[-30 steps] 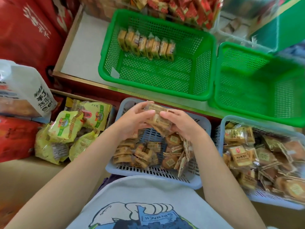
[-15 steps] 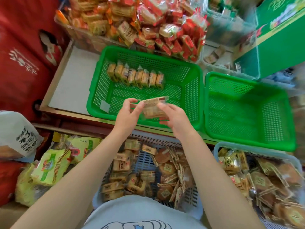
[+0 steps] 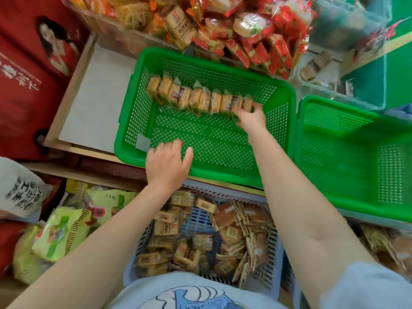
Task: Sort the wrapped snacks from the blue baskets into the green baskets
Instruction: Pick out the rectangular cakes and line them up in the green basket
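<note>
Head view, steeply down, close overhead.

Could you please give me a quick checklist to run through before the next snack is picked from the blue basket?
1. Row of snacks standing upright in the left green basket: ok.
2. Right hand clear of the row: not ok, touching its end.
3. Left hand empty: ok.
4. Room left in that basket: ok.
5. Blue basket still stocked: ok.
6. Right green basket has snacks: not ok.
</note>
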Motion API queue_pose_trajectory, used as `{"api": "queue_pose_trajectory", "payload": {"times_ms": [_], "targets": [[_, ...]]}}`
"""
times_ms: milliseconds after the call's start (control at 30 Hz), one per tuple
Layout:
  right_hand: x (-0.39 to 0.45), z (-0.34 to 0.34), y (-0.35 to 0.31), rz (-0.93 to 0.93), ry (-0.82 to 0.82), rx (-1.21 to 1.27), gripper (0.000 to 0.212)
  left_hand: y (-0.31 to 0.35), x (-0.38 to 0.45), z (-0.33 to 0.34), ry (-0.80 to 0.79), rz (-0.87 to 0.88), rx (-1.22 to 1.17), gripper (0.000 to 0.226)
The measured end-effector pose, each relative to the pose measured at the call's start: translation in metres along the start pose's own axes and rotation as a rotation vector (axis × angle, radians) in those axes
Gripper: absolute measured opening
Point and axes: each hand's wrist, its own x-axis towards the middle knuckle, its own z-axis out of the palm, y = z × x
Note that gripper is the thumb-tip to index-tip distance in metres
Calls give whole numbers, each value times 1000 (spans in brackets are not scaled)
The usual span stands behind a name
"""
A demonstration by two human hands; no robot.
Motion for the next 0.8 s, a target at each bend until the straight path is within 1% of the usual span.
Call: {"api": "queue_pose_trajectory", "payload": {"times_ms": [133,233,300,367,400,433,467,500,533,567,633,667,700,767,800], "targets": [[-2,-13,6,15,-47,84,65,0,0,2,9,3,13,55],[-23,-21,10,2,-38,71,65,1,0,-1,-49,-27,12,53],[-47,-25,10,-15,-96,92,59,1,2,-4,-28,-36,-62,48],[-79,-33,7,-72,-187,113,43,-1,-1,-14,46,-36,-353,38],[-97,-37,6,-104,-255,143,32,-3,-6,-22,119,-16,-506,31],[-118,-42,7,-132,-343,179,26,-5,-15,-30,207,11,-581,25],[-138,-46,9,-145,-446,213,27,-7,-27,-37,266,28,-602,23],[-157,-49,12,-131,-561,228,31,-10,-41,-40,264,31,-617,23],[-173,-49,19,-100,-672,210,34,-14,-56,-41,196,4,-639,24],[-186,-45,28,-62,-766,165,36,-19,-70,-37,96,-33,-653,24],[-201,-31,54,31,-884,31,37,-35,-97,-18,-98,-81,-589,18],[-204,-20,70,79,-887,-42,36,-44,-107,-7,-169,-78,-514,14],[-205,-7,85,133,-849,-106,34,-51,-116,3,-234,-54,-432,15],[-201,22,119,249,-691,-194,29,-61,-130,22,-385,-1,-306,36],[-197,37,137,311,-608,-203,29,-64,-135,31,-434,34,-248,46]]}}
